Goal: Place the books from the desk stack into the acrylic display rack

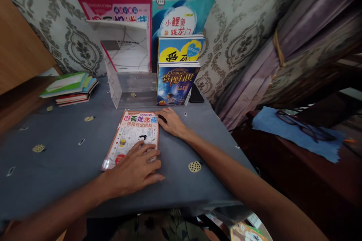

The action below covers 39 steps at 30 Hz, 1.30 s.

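A picture book (135, 130) with a white and orange cover and coloured Chinese lettering lies closed and face up on the grey tablecloth (70, 173). My left hand (137, 165) rests over its lower right part, fingers stretched out and slightly spread. At the upper right corner of the book is my right hand (172, 122), its fingertips touching the edge; a dark gap shows between thumb and fingers. Just behind stands a clear acrylic book rack (135, 99), with a blue book (177, 84) upright in its front right section.
Further back in the rack stand a yellow and blue book (181, 49), a teal book (185, 7) and a pink book (113, 7). Several thin books (70, 86) are stacked at the left. A black phone-like object (196, 94) lies right of the rack. Glasses (308, 126) sit on a blue cloth (268, 124).
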Each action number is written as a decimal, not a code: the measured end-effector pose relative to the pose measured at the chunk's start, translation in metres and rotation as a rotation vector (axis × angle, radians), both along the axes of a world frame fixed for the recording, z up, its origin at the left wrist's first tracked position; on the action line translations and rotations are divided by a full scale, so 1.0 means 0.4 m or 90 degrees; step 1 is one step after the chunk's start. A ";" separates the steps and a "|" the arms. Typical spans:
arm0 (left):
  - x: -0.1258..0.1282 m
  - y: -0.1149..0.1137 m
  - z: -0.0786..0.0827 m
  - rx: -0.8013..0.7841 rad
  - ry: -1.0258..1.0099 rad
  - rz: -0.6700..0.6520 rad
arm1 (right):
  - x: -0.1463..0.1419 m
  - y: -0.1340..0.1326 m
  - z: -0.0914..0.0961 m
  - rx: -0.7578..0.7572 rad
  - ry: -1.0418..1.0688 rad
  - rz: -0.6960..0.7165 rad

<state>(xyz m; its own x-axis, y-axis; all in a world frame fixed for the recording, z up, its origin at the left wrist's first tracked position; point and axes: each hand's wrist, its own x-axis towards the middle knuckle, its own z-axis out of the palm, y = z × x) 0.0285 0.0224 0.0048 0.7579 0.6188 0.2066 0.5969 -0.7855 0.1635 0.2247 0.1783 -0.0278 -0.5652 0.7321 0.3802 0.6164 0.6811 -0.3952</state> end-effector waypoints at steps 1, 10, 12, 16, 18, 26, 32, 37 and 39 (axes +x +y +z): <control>-0.009 0.001 0.004 0.007 0.001 0.019 | 0.001 -0.005 0.004 -0.008 0.010 -0.016; -0.067 0.072 0.004 0.075 0.099 0.234 | -0.008 -0.057 0.029 -0.121 0.106 -0.011; -0.043 0.096 0.001 0.102 0.112 0.243 | -0.006 -0.061 0.030 -0.143 0.128 -0.011; 0.008 0.137 0.001 0.146 0.160 0.250 | 0.010 -0.067 0.032 -0.166 0.166 -0.005; 0.024 0.148 0.005 0.142 0.190 0.252 | 0.017 -0.070 0.032 -0.170 0.171 -0.002; 0.041 0.150 0.006 0.118 0.196 0.269 | 0.016 -0.071 0.030 -0.167 0.212 -0.007; 0.029 0.156 0.020 0.113 0.173 0.264 | 0.018 -0.073 0.029 -0.147 0.238 -0.046; 0.034 0.152 0.038 0.084 0.199 0.288 | 0.020 -0.076 0.029 -0.129 0.270 -0.040; 0.037 0.150 0.042 0.076 0.206 0.296 | 0.020 -0.076 0.028 -0.126 0.275 -0.038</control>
<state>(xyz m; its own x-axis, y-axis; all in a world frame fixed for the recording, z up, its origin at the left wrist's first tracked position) 0.0431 0.0826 0.0214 0.4477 0.8888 0.0981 0.8888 -0.4302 -0.1579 0.2325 0.1478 -0.0164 -0.3400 0.8408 0.4213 0.4031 0.5351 -0.7424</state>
